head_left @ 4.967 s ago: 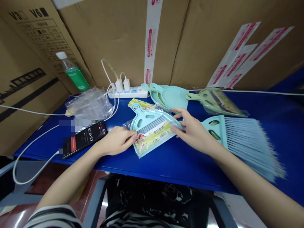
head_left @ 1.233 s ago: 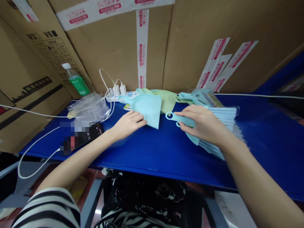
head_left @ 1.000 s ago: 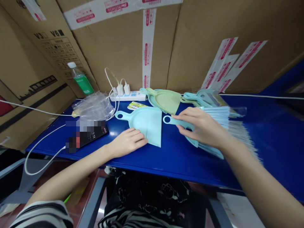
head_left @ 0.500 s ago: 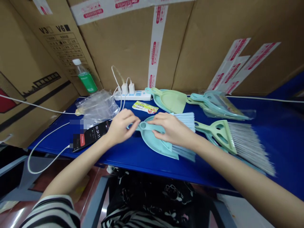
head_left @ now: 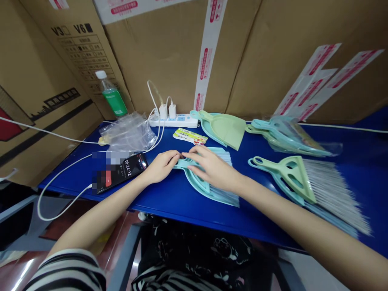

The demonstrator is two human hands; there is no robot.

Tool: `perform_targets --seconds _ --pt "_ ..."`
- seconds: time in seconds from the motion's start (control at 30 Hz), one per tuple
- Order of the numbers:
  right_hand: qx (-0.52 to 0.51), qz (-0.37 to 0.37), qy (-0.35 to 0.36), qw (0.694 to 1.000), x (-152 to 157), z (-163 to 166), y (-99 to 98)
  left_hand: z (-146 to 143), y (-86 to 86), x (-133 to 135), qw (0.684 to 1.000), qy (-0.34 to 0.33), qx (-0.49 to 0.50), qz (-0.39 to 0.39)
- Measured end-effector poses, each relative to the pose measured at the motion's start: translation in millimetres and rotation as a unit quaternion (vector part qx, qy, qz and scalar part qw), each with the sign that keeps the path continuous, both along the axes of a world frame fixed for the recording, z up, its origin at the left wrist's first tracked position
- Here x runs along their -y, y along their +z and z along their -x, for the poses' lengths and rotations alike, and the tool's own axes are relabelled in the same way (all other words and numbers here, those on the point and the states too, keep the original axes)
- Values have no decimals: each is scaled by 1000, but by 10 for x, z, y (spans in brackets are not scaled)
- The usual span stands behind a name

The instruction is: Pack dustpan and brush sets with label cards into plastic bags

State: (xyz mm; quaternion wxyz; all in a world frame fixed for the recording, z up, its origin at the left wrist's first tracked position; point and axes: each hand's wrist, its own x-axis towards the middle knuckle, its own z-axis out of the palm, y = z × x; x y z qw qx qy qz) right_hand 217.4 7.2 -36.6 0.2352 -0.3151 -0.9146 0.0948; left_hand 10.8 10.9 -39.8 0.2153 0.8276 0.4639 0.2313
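A light-blue dustpan (head_left: 195, 184) lies on the blue table in front of me, with a matching light-blue hand brush (head_left: 222, 152) laid over it. The brush's pale bristles reach past the pan's right side. My left hand (head_left: 163, 165) is closed round the handle end of the dustpan, its fingertips pinched there. Over the brush's handle and head curls my right hand (head_left: 212, 169), thumb towards me and fingers on the far side. The fingertips of both hands almost meet at the handles, hiding part of them.
Right of my hands lie a green brush (head_left: 298, 178) and a blue one. Behind are a green dustpan (head_left: 228, 128) over a blue one, a bagged set (head_left: 291, 133), labels (head_left: 189, 136) and a power strip (head_left: 186, 120). Leftwards are plastic bags (head_left: 130, 133), a phone (head_left: 121, 173) and a bottle (head_left: 113, 99).
The brush has settled closer over the dustpan, with the handles lined up. My left hand has come in onto the handle end, nearer my right hand. The view has shifted slightly.
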Motion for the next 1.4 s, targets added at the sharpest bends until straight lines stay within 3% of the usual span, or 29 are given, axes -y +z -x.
perform_targets --seconds 0.2,0.33,0.47,1.03,1.4 --pt "127 51 -51 989 131 -352 -68 10 40 -19 992 -6 82 99" --pt "130 85 -47 987 207 -337 -153 -1 16 -34 960 -25 159 229" --pt "116 98 -33 988 242 -278 -181 -10 -11 -50 930 -50 224 287" --pt "138 108 -31 984 285 -269 -144 15 -27 -59 899 -15 254 357" --pt "141 127 -23 982 303 -263 -153 -6 -30 -53 903 -6 242 355"
